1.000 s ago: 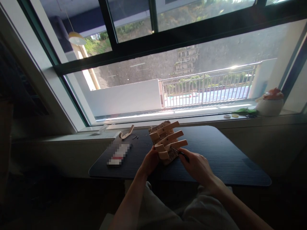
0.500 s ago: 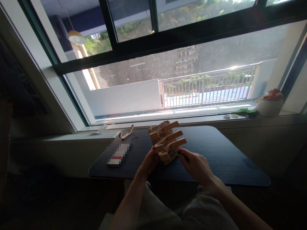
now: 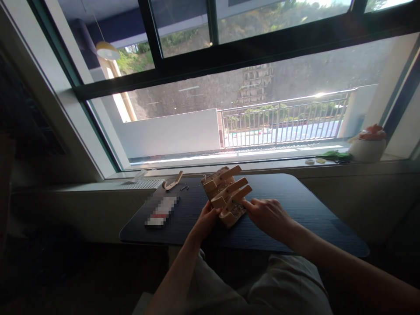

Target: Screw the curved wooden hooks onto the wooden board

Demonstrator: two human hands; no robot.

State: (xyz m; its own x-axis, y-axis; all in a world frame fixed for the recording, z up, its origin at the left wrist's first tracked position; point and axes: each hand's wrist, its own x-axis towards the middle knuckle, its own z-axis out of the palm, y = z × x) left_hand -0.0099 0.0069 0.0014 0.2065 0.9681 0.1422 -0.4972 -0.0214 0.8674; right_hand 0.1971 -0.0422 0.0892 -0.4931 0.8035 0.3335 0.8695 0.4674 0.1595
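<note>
Dark-grained and rectangular, the surface sits below a tan wooden pronged rack, lengthwise far-left to near-right, prongs pointing rightward. Left hand: closed grip on it; right hand: fingers curled alongside, contents hidden.

strong daylight enters by the window, upper frame; glare noted on the railing, right of centre. room dim, lower corners near black. wooden assembly backlit, fine detail soft. wide-angle stretch toward frame edges. pixelated patch, left of centre.
</note>
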